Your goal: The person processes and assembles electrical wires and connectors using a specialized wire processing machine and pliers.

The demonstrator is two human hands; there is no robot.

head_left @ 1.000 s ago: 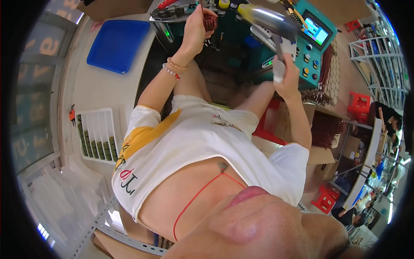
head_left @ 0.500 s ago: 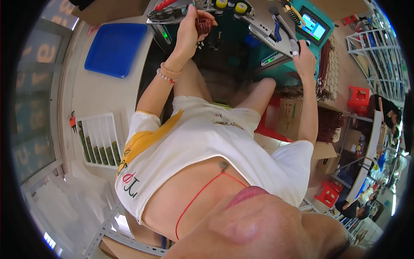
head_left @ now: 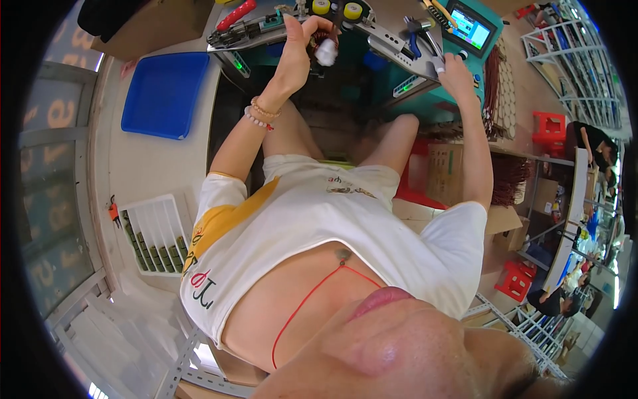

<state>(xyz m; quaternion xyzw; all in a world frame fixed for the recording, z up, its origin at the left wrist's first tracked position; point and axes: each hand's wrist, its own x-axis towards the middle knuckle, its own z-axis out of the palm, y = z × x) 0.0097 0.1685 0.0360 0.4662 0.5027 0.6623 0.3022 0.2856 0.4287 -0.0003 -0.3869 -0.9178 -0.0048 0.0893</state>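
My left hand (head_left: 292,63), a beaded bracelet at its wrist, is raised at the near edge of a bench machine. Its fingers curl round a dark red bundle (head_left: 323,34) that looks like wound wire or cord. A blurred white patch (head_left: 325,52) shows at the lower end of the bundle; what it is I cannot tell. My right hand (head_left: 458,77) reaches to the teal machine's right edge, beside a black knob (head_left: 463,54) and the handle end of a hammer (head_left: 419,26). A white wrap covers one digit. Whether these fingers grip anything is hidden.
A blue tray (head_left: 163,96) and a white compartment tray (head_left: 156,233) with green pieces rest on the left table. Blue-handled pliers (head_left: 414,46) lie by the hammer, under a screen (head_left: 470,26). A red-handled tool (head_left: 236,14) lies at the machine's left. Dark red cords hang at right.
My left hand has shifted slightly right and down with the bundle, and the white patch has come into view. My right hand has moved a little left and up. The view has shifted slightly.
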